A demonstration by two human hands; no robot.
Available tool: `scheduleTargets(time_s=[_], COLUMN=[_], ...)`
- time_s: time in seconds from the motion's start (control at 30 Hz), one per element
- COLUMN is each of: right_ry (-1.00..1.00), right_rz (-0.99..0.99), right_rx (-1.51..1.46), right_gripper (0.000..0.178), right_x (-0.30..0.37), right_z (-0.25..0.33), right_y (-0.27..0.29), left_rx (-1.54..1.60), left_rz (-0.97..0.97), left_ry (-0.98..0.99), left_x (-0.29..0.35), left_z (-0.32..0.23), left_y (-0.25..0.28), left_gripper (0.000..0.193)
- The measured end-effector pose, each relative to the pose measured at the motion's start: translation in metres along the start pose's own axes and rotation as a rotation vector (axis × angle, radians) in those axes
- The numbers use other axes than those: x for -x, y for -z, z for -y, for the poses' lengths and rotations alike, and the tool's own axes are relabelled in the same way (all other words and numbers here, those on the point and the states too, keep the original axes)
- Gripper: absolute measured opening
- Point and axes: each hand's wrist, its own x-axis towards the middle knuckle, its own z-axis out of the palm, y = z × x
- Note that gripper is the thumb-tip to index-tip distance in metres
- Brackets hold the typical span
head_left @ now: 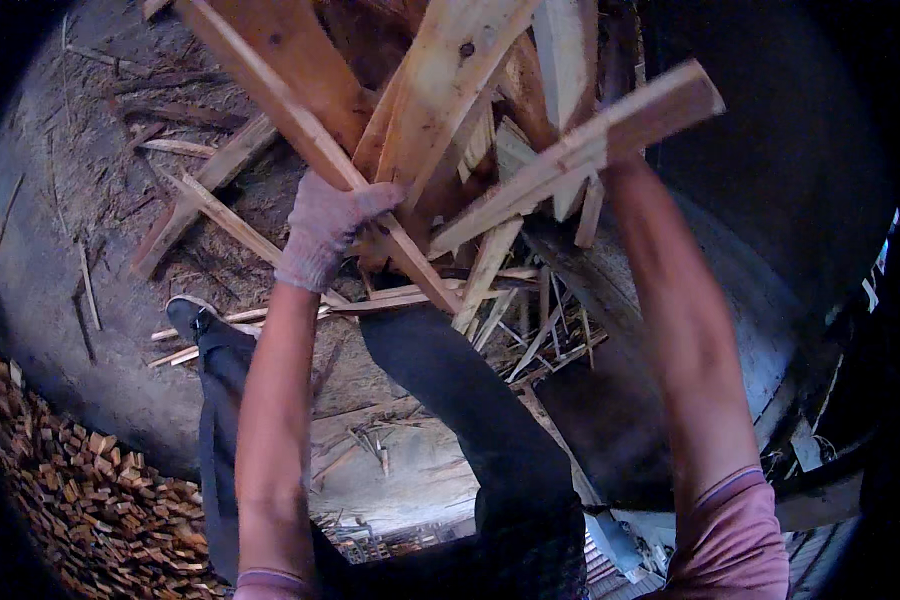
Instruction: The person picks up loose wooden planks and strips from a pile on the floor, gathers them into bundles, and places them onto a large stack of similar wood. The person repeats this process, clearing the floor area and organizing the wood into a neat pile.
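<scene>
My left hand [332, 222], in a pale knit glove, is closed around a long narrow wood strip [300, 125]. The strip slants from the upper left down toward my knee. Right of that hand, a wide board [450, 90] with a dark knot leans among other boards. My right forearm [675, 290] reaches up to a short thick plank [570, 165], which slopes up to the right. The plank covers my right hand, so its fingers and grip are hidden.
Loose slats [210, 195] and splinters litter the dusty floor [30, 260] on the left. Thin offcuts [550, 320] lie beyond my bent knee [410, 345]. A large heap of small cut wood pieces [110, 510] fills the lower left. Dark sheet-like surfaces [620, 420] stand at right.
</scene>
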Motion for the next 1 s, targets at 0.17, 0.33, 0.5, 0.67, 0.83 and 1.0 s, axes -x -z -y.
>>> scheduleTargets(time_s=[0.17, 0.33, 0.5, 0.67, 0.83, 1.0], right_ry=[0.127, 0.316, 0.361, 0.313, 0.26, 0.193], right_rz=[0.022, 0.132, 0.233, 0.314, 0.41, 0.615], right_rx=[-0.038, -0.126, -0.214, -0.307, -0.381, -0.45], right_gripper=[0.054, 0.055, 0.055, 0.056, 0.057, 0.058], right_x=[0.012, -0.031, -0.024, -0.001, 0.025, 0.035], right_z=[0.061, 0.18, 0.288, 0.348, 0.397, 0.427], right_y=[-0.01, -0.056, -0.061, -0.034, -0.012, -0.034], left_rx=[0.23, 0.476, 0.489, 0.53, 0.634, 0.628], left_rz=[-0.076, -0.247, -0.277, -0.264, -0.361, -0.526], left_ry=[-0.191, -0.203, -0.348, -0.336, -0.603, -0.649], left_x=[0.033, 0.071, 0.093, 0.142, 0.168, 0.193], left_z=[-0.007, -0.046, -0.076, -0.142, -0.21, -0.272], left_y=[0.019, 0.063, 0.129, 0.145, 0.152, 0.152], left_gripper=[0.04, 0.032, 0.035, 0.038, 0.044, 0.042])
